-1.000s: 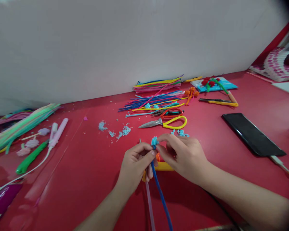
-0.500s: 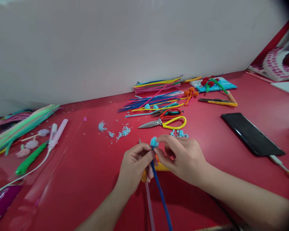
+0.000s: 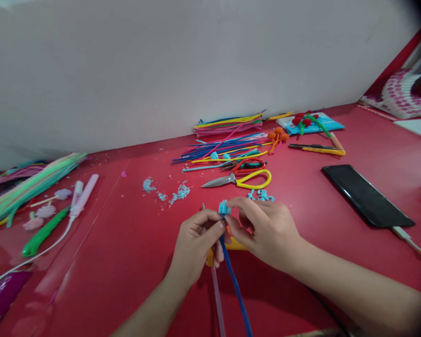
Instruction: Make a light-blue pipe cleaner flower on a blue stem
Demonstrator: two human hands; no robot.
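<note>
My left hand (image 3: pixel 198 245) pinches a dark blue pipe cleaner (image 3: pixel 234 281) between thumb and fingertips, its long end hanging down toward me. On top of that stem sits a small light-blue bunch of short pipe-cleaner pieces (image 3: pixel 224 207). My right hand (image 3: pixel 266 229) is curled beside it, index fingertip and thumb closed against the bunch. Below my hands lies a yellow tool with an orange part (image 3: pixel 236 244), mostly hidden, which looks like a glue gun. A translucent stick (image 3: pixel 217 299) runs back from it.
Yellow-handled scissors (image 3: pixel 236 180), loose light-blue pieces (image 3: pixel 263 194) and blue fluff (image 3: pixel 180 193) lie ahead. Farther back are dark blue pipe cleaners (image 3: pixel 228 146) and pliers (image 3: pixel 243 164). A phone (image 3: pixel 366 194) sits right; a green-handled tool (image 3: pixel 47 231) and pink-handled device (image 3: pixel 86 194) sit left.
</note>
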